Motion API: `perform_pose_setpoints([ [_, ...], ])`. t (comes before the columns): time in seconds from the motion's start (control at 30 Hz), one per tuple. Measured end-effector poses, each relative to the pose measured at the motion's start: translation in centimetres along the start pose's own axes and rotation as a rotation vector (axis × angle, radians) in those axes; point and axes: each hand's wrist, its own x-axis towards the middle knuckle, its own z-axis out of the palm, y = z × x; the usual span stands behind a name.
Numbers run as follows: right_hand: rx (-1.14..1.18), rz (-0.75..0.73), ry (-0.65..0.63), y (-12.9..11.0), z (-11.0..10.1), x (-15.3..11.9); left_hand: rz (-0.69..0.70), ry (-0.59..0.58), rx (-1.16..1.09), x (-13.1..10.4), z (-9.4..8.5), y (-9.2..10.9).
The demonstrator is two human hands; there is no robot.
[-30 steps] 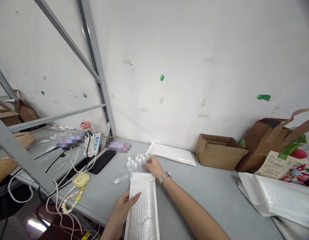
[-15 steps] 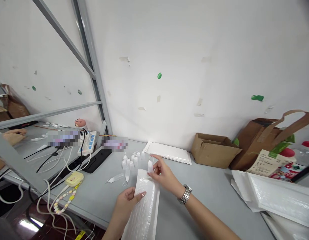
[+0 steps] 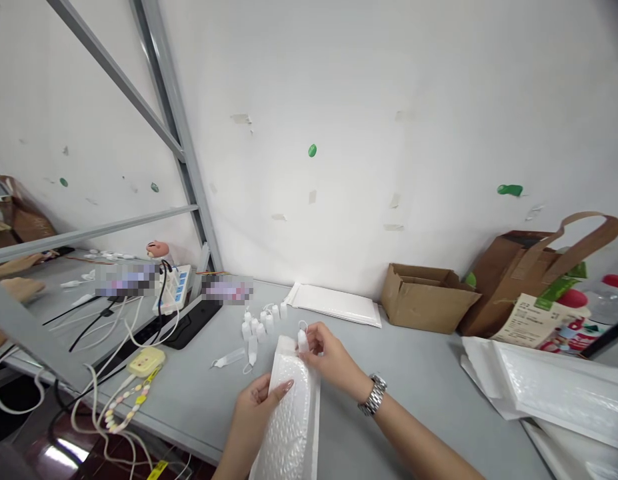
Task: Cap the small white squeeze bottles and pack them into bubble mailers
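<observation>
My left hand (image 3: 263, 399) grips the left edge of a white bubble mailer (image 3: 291, 427), thumb on top and fingers underneath. At the mailer's far end, my right hand (image 3: 323, 348) pinches a small white plastic bottle (image 3: 303, 341) with a thin loop on its top; it stands upright, its lower part hidden by the fingers and mailer. Just beyond and to the left, several similar white bottles (image 3: 261, 331) stand in a cluster. A clear bottle with a loop (image 3: 229, 358) lies on its side on the grey table (image 3: 389, 393), near the group.
Flat white mailers (image 3: 336, 303) lie by the wall beside an open cardboard box (image 3: 429, 300). A brown paper bag (image 3: 509, 280) and more bubble mailers (image 3: 563, 387) are at right. Left are a power strip (image 3: 175, 290), cables, a yellow case (image 3: 146, 362) and another person's hand (image 3: 21, 290).
My right hand has brought the bottle slightly lower and closer to the mailer's far end. My left hand keeps its grip. The view has shifted a little.
</observation>
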Motion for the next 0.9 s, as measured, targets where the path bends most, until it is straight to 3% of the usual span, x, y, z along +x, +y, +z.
perform_pose_setpoints([
  [0.23, 0.097, 0.052, 0.009, 0.0, 0.1, 0.0, -0.014, -0.010, -0.006, 0.3, -0.2, -0.4],
  [0.4, 0.059, 0.110, 0.095, 0.1, 0.4, 0.1, -0.016, -0.007, -0.039, 0.1, -0.1, -0.2],
  [0.53, -0.018, 0.176, 0.018, -0.3, 0.6, -0.2, -0.021, 0.011, -0.035, 0.0, 0.2, -0.3],
  [0.63, -0.174, 0.146, -0.088, -0.8, 0.6, -0.7, -0.011, 0.036, -0.014, -0.1, 0.1, -0.5],
  [0.77, -0.416, 0.003, -0.207, -1.2, 0.6, -0.7, 0.036, -0.018, 0.002, -0.2, -0.2, -0.6],
  [0.83, -0.477, -0.076, -0.155, -1.3, 0.8, 0.0, 0.031, -0.001, -0.006, -0.2, -0.3, -0.5],
  [0.9, -0.479, -0.117, -0.004, -1.3, 0.9, 1.6, 0.007, 0.047, -0.028, -0.3, -0.4, -0.2],
])
